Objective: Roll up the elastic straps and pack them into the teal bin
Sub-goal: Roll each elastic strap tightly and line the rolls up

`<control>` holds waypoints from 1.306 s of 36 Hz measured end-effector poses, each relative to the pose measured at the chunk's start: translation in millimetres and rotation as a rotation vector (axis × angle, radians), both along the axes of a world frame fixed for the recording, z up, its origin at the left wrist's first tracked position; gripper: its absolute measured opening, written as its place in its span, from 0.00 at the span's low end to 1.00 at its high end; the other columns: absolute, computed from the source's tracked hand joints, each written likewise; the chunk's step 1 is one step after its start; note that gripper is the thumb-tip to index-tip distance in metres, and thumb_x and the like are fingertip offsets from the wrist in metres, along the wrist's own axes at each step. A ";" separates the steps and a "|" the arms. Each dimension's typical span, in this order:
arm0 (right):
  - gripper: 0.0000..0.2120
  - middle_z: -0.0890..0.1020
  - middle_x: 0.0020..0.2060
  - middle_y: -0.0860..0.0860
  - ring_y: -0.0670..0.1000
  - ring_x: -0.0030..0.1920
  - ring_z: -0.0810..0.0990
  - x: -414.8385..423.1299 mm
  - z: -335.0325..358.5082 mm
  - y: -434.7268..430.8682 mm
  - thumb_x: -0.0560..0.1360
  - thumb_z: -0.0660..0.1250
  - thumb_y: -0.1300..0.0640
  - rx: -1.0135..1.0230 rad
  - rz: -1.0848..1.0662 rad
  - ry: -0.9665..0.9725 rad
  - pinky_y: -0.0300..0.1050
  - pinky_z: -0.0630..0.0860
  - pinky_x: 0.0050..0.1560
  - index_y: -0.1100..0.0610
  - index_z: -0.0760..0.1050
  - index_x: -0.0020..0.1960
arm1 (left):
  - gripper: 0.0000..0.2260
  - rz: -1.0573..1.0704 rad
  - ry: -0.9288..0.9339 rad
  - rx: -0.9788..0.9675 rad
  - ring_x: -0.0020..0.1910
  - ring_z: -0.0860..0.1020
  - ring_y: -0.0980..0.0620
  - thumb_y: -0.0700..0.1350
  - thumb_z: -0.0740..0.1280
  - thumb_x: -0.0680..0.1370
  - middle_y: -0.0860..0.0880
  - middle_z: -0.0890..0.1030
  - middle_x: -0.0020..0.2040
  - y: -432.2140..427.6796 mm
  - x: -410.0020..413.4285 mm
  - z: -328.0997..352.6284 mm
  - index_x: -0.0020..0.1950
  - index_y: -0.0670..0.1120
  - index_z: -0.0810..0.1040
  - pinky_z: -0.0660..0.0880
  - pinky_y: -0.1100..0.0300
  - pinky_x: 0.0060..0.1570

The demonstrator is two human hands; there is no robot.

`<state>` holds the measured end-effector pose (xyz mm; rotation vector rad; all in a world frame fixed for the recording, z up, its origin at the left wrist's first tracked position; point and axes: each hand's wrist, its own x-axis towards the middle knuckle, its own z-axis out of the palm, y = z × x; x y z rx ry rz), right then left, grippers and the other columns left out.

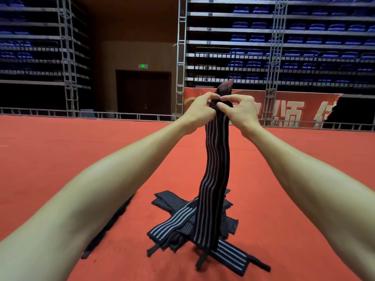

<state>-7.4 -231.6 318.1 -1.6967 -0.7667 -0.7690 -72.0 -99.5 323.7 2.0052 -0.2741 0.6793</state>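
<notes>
1. The red floor [60, 159] fills the lower half of the view, and a low metal railing [50, 112] runs along its far edge.
2. Behind the railing rise stacked rows of blue seats [304, 37], with a dark door [143, 92] between the two blocks and a red banner [294, 110] at the right.
3. A pile of elastic straps [176, 216], dark with pale stripes, lies crossed on the floor between the two forearms.
4. One striped strap [217, 159] hangs down from the hands. Its lower end reaches the pile and its top end stands up above the fingers.
5. The left hand [199, 112] and the right hand [239, 112] are raised close together. The fingers of both are curled and pinch the strap near its top.
6. A small green sign [143, 66] glows above the door.
</notes>
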 end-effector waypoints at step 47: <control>0.04 0.84 0.43 0.43 0.43 0.51 0.82 5.6 -24.4 -6.7 0.70 0.77 0.53 -0.009 0.063 0.031 0.39 0.75 0.55 0.49 0.83 0.43 | 0.17 0.184 -0.246 -0.067 0.43 0.80 0.49 0.34 0.74 0.72 0.46 0.80 0.47 21.0 7.3 -17.2 0.52 0.53 0.75 0.78 0.57 0.45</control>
